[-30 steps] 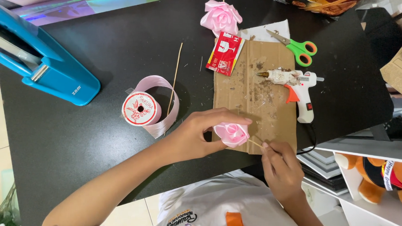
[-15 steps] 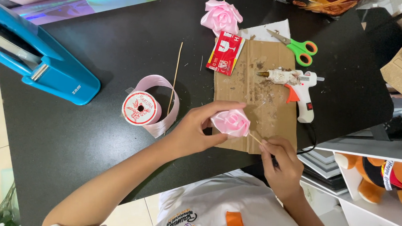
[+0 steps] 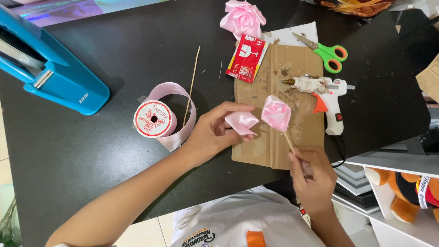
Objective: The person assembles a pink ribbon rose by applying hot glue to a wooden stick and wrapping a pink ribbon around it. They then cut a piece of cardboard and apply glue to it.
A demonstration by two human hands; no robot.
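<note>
Black and wide, the table (image 3: 103, 182) fills most of our view, with pale floor tiles at 9 o'clock and white shelves at 4 o'clock. We see the left hand (image 3: 214, 133) near the centre, its fingers pinched on a folded piece of pink ribbon (image 3: 242, 122). Just beside it, toward 3 o'clock, is a small pink ribbon rose (image 3: 276, 112) on a thin wooden stick (image 3: 289, 140). The right hand (image 3: 313, 177) grips the lower end of this stick, closed around it, at about 5 o'clock from the rose. Both are above a brown cardboard sheet (image 3: 281, 67). On the cardboard lies a white glue gun (image 3: 324, 93), at 2 o'clock from the rose. Green scissors (image 3: 328, 51) and a red packet (image 3: 247, 58) lie toward 12 o'clock, and a finished pink rose (image 3: 243, 18) is at the far edge. At 9 o'clock from the left hand we see a ribbon spool (image 3: 154, 118), and farther away a blue tool (image 3: 44, 66).
</note>
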